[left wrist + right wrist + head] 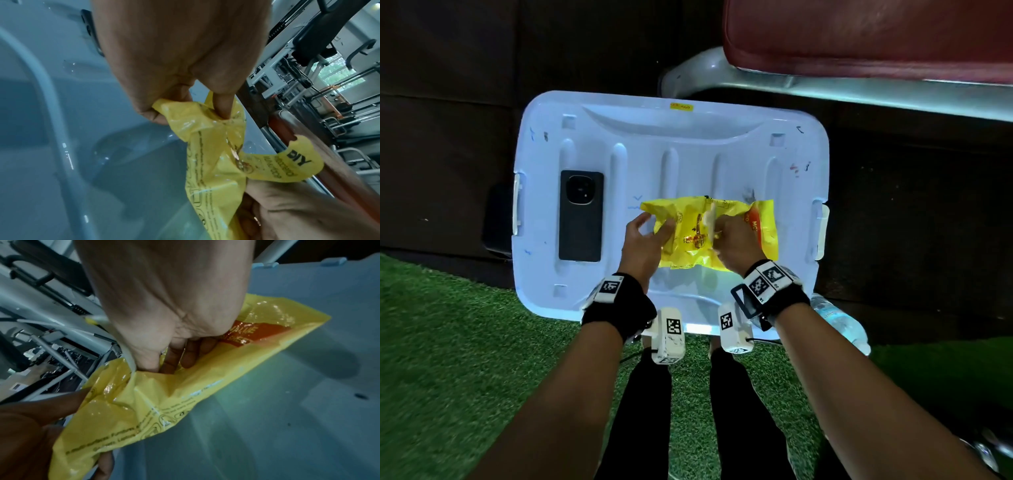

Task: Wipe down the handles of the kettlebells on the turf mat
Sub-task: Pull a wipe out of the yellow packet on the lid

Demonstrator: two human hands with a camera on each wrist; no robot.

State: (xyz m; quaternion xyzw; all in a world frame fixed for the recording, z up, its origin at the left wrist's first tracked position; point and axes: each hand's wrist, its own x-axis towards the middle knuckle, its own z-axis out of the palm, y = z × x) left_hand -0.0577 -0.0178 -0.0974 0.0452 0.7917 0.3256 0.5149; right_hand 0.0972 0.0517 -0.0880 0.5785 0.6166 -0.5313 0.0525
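We see a pale blue moulded plastic bin lid [674, 154], ribbed and glossy, which serves as the surface, set across dark floor and green turf [448, 342]. On it, toward the near right, lies a crinkled yellow wipe pack [739, 219] of shiny film with black print and a red-orange panel. Our left hand [645, 240] pinches the pack's left end between thumb and fingers [223, 107], bunching the film into folds. Our right hand [732, 241] has its fingers [191, 353] curled down into the pack near its middle, gripping there; a pale strip [710, 222] stands up beside its thumb, but we cannot tell whether it is a wipe or the flap. What the right fingers hold inside the pack is hidden. A flat black phone [581, 216] with a round camera ring lies face down near the lid's left edge, well apart from the pack. A clear water bottle [839, 322] lies at the near right corner, partly hidden behind the right wrist. Beyond the far edge runs a grey metal frame [756, 78] under a dark red padded bench [876, 34], cut off by the picture's edge. No kettlebells appear in any view. Black-clad legs [650, 411] stand on the turf below the lid.
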